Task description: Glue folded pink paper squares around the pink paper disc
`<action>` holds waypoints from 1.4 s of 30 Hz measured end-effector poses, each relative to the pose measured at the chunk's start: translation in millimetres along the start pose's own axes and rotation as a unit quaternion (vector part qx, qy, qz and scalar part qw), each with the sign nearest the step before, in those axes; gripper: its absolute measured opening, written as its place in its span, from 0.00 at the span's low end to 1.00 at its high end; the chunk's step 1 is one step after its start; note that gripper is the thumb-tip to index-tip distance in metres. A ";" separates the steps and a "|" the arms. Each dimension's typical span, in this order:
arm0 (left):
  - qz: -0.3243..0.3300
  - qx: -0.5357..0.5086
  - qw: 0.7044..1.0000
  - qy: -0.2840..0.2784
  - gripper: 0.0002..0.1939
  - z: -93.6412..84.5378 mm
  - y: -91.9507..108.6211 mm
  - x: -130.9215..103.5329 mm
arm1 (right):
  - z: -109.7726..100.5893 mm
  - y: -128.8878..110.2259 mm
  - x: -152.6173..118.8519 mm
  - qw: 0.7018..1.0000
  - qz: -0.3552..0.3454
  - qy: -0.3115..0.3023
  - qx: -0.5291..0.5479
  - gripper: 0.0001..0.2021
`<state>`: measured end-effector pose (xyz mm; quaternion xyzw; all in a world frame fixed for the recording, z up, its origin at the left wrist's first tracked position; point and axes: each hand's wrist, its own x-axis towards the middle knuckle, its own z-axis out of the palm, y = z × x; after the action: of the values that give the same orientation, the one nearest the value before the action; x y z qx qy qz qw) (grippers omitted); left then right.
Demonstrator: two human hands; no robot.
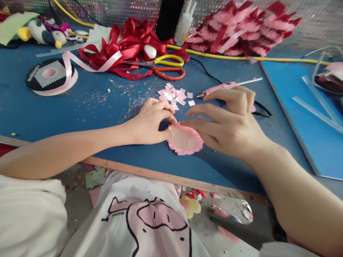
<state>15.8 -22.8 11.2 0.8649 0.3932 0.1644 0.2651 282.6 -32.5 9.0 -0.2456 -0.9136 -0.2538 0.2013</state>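
An oval piece (184,139) with a pale centre and a fluffy pink border is tilted above the blue table near its front edge. My left hand (155,123) pinches its left end between thumb and fingers. At its upper right, my right hand (227,121) has its fingers bent and spread, the lower ones touching or very near the pink border; whether they hold anything is hard to see. Small pink squares (173,95) lie in a loose pile just beyond both hands. A pink pen-like tool (219,88) with a metal tip rests behind my right hand.
Scissors (168,66) lie by red ribbon (128,43) at the back. A ribbon spool (50,75) is at the left. Behind stand a bottle (184,26) and a pink-red fluffy bundle (241,28). A blue board (300,117) with clear sticks lies right; a yellow cable (227,56) crosses the back.
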 end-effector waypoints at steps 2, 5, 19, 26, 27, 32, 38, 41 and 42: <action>0.000 -0.001 1.000 0.000 0.14 -0.3 0.5 0.2 | 3.0 -3.1 2.2 0.999 -0.008 0.036 0.002 0.07; -0.002 -0.002 1.000 -0.002 0.14 -0.3 1.3 0.4 | 7.4 -6.8 4.3 0.998 -0.007 0.065 0.007 0.05; 0.002 0.000 1.000 -0.004 0.14 -0.8 0.5 -0.6 | 4.8 -7.8 5.7 0.998 -0.012 0.066 0.003 0.11; -0.006 -0.012 1.000 -0.007 0.12 -2.1 3.7 -0.7 | 9.3 -6.0 2.0 0.994 0.067 0.032 0.084 0.19; -0.008 -0.014 1.000 -0.006 0.11 -2.5 3.8 -1.0 | 10.1 -7.1 2.4 0.992 0.069 0.035 0.096 0.19; 0.004 -0.037 0.998 0.052 0.04 -6.7 -2.2 0.1 | 4.6 -13.7 8.2 0.985 0.058 0.040 0.155 0.19; -0.010 0.037 0.990 0.136 0.06 -13.9 -21.9 12.3 | -0.5 -12.8 9.1 0.974 0.108 -0.007 0.199 0.22; -0.029 0.100 0.984 0.146 0.13 -16.5 -33.8 19.3 | 2.2 -8.6 6.1 0.978 0.159 0.042 0.126 0.18; -0.023 0.116 0.983 0.143 0.15 -16.7 -37.8 21.3 | 2.9 -7.0 5.4 0.977 0.178 0.057 0.103 0.17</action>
<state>-1.3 19.9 4.0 0.8479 0.4634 0.2336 0.1083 273.8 -34.3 6.8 -0.3678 -0.8632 -0.1323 0.3195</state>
